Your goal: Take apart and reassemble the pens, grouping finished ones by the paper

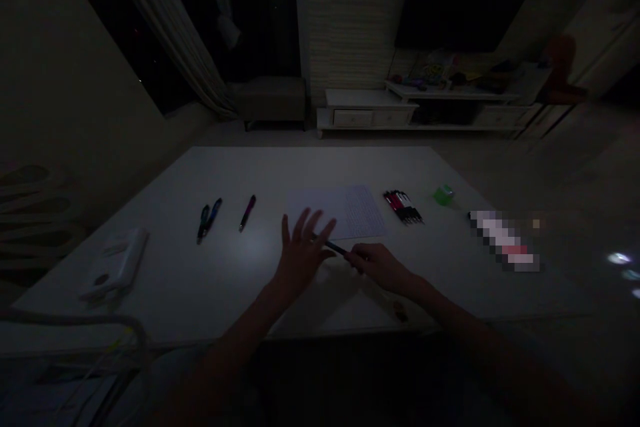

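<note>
Two bare forearms reach in from the bottom of a dim view, over the near edge of a white table [310,167]. The right hand [377,265] lies low and nearly flat, its fingers [357,257] closed narrowly around a dark pen [336,249]. The pen points left, toward the other hand. The left hand [303,255] is raised on its edge, with its fingers [307,223] spread wide. Its fingertips are beside the far end of the pen, though the dim light hides whether they touch it.

A small orange object [399,310] sits near the table's front edge. Just beyond the hands lies a sheet of paper [350,212] covered with fine lines of print or writing; nothing rests on it, and the pen is not on it. To the left are two pens side by side [209,220], then a single pink-trimmed pen [247,212], with a white rectangular device [115,265] farther left. To the right are a tight bundle of pens [403,205], a small green object [444,195], and a blurred, unreadable strip [503,240].

Past the table stand a low stool [270,101], a white drawer cabinet [365,110], and a pale curtain [170,27].
</note>
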A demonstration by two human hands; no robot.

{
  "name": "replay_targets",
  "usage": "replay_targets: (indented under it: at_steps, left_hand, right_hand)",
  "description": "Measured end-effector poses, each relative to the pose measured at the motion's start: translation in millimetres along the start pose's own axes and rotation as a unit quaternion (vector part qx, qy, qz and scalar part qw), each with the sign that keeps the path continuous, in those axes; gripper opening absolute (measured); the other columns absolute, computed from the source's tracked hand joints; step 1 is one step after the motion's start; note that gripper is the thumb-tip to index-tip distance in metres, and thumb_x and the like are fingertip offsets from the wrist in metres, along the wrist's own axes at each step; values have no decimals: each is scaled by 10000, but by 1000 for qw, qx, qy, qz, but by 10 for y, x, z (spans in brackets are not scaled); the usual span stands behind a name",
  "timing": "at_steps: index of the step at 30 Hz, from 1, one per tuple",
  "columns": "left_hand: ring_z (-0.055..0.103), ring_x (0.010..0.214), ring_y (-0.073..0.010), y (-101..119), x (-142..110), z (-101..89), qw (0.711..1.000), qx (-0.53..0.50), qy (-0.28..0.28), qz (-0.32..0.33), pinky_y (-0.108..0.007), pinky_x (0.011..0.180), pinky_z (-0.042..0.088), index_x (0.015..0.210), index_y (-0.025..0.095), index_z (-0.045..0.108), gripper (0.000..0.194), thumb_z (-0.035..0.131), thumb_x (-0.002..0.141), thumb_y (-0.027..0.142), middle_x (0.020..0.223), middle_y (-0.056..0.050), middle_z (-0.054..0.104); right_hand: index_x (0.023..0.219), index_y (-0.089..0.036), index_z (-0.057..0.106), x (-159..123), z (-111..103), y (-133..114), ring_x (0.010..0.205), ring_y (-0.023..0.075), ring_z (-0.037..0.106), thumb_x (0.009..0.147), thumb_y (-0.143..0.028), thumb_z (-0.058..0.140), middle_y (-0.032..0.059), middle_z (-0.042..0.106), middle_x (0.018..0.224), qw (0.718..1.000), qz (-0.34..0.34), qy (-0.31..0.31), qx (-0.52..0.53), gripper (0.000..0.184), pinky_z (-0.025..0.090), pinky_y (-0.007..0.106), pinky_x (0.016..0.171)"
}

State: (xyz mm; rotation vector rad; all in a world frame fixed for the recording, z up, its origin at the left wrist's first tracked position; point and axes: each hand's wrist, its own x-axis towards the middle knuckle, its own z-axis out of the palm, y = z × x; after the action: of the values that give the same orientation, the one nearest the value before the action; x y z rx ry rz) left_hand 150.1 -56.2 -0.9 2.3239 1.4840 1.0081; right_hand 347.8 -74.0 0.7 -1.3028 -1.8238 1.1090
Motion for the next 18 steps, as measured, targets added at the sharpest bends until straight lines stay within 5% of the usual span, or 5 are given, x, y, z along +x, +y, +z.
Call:
replay_targets:
  at_steps: [4,10,14,18]
  left_hand:
    - [562,903,-198,22,-28,90,978,143,-101,113,-426,901,367,948,199,571,184,404,903,262,875,-55,615]
    - [565,786,-184,20,-92,216,972,160,-79,152,-310,717,421,976,164,554,225,366,919,273,833,-74,602]
    - [571,834,-203,33,-116,196,971,147,-89,165,-344,768,419,1045,163,543,236,366,916,250,875,-92,610]
    - [576,812,-195,101,-120,187,982,118,-100,112,-324,754,425,971,172,575,222,380,906,256,853,-84,624]
  right_hand:
    - [567,-173,527,54,35,38,434,97,424,766,-550,495,-17,484,462,989,54,95,98,427,303,222,442]
    - [488,-204,366,101,229,56,303,57,244,703,-604,530,-71,306,335,911,236,133,311,483,157,215,345]
    - [511,-212,332,108,310,98,310,52,215,716,-542,542,-86,271,354,886,219,145,383,442,130,213,343]
    - [530,-220,299,120,327,152,329,54,200,734,-503,518,-87,256,379,905,164,145,365,411,126,223,353]
